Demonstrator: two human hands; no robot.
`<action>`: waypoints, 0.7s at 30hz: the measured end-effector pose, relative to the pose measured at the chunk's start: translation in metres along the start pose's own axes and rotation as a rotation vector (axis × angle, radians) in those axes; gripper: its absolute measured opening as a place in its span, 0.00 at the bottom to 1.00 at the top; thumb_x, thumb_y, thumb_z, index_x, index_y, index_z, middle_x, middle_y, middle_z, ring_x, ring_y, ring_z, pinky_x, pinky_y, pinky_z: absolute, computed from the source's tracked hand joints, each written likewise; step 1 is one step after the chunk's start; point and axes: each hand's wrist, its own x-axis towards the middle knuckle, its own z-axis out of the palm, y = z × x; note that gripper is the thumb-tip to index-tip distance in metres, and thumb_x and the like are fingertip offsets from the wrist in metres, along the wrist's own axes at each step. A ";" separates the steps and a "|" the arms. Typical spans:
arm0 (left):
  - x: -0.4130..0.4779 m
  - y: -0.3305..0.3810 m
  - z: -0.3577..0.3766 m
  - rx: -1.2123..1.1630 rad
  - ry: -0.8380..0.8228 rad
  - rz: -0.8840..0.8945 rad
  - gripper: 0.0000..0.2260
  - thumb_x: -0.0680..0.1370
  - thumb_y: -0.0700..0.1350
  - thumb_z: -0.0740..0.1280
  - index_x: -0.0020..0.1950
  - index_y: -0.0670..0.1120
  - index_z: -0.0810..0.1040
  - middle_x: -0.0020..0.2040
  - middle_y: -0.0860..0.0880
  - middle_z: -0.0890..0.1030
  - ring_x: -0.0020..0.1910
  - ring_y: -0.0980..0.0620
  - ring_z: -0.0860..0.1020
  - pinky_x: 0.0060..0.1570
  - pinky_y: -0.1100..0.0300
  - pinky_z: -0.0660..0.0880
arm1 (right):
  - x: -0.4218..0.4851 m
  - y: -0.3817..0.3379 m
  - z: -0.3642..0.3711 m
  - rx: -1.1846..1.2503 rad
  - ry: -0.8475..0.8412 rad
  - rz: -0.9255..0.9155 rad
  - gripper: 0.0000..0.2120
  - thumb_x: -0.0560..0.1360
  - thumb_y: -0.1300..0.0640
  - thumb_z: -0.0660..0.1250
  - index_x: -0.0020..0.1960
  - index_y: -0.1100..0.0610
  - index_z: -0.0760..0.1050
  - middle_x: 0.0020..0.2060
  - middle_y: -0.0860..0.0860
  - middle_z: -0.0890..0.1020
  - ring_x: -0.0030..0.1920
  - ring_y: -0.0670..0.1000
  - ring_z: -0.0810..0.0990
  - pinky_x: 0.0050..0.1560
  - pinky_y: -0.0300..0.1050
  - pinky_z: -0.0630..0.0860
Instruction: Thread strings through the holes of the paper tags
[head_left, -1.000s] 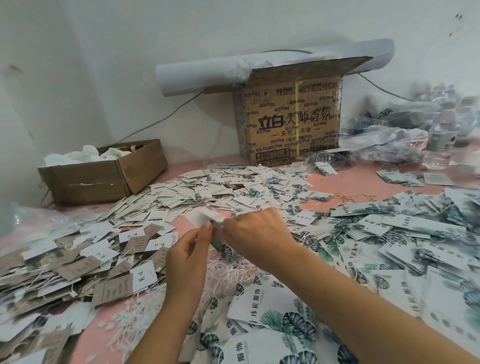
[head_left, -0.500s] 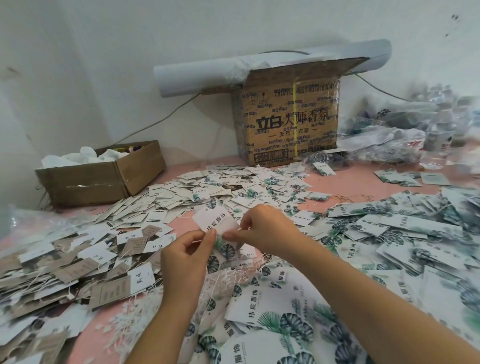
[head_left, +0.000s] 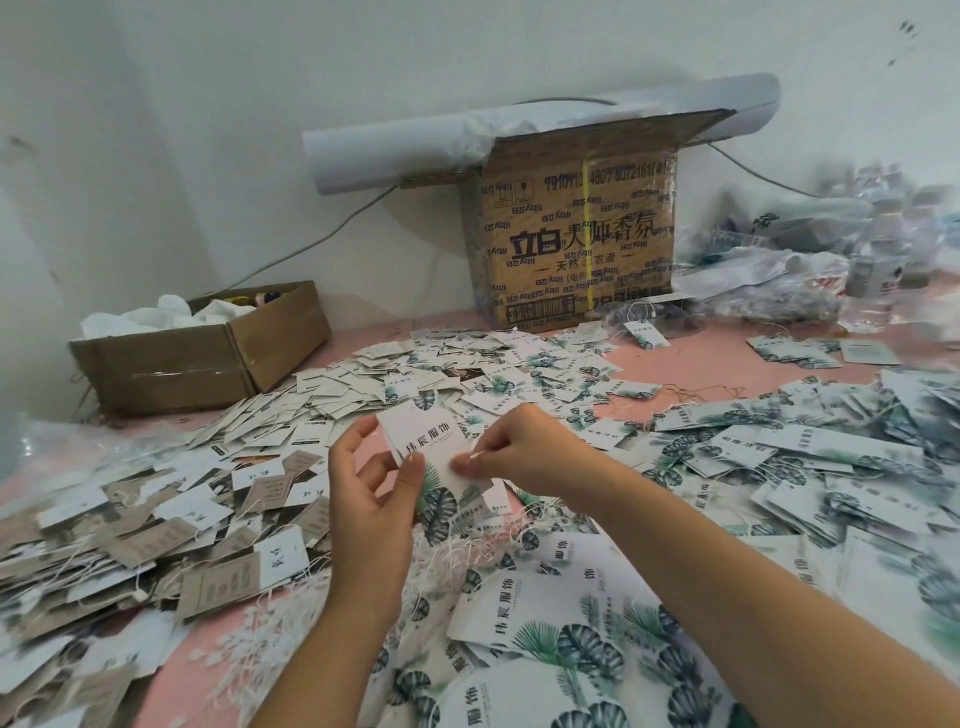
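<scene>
Left hand (head_left: 371, 486) thumb pinches leaf-print tag (head_left: 434, 457); right hand (head_left: 519, 449) pinches its right edge. Open small box (head_left: 208, 343) holds white wadding; tall carton (head_left: 576, 228) contents hidden.

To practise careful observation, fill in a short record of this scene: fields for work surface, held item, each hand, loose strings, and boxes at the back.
Work surface: pink table, strewn with loose tags
Held item: leaf-print paper tag, lifted above the table
Left hand: thumb pinches the tag's lower edge
Right hand: pinches the tag's right edge
Loose strings: white strings heaped below the hands
Boxes: printed carton at the wall; open brown box to its left
</scene>
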 end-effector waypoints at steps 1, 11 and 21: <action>0.000 0.000 0.000 -0.008 0.006 -0.010 0.15 0.68 0.54 0.68 0.52 0.67 0.70 0.49 0.55 0.80 0.48 0.53 0.81 0.48 0.52 0.76 | -0.001 0.000 -0.001 -0.016 -0.017 0.003 0.16 0.71 0.51 0.72 0.36 0.64 0.79 0.15 0.44 0.64 0.17 0.44 0.59 0.20 0.32 0.57; 0.003 -0.001 -0.002 0.103 0.043 0.046 0.04 0.75 0.43 0.69 0.42 0.53 0.79 0.38 0.59 0.83 0.36 0.59 0.81 0.40 0.53 0.78 | -0.009 -0.017 -0.017 0.006 -0.131 0.007 0.05 0.74 0.60 0.69 0.40 0.57 0.74 0.28 0.50 0.75 0.25 0.45 0.68 0.22 0.35 0.63; 0.000 0.002 0.004 0.136 -0.034 0.029 0.05 0.76 0.42 0.68 0.43 0.51 0.79 0.37 0.57 0.83 0.34 0.61 0.81 0.30 0.65 0.76 | -0.018 -0.031 -0.028 0.062 -0.036 -0.144 0.04 0.76 0.62 0.65 0.43 0.57 0.78 0.33 0.52 0.83 0.28 0.50 0.69 0.29 0.41 0.67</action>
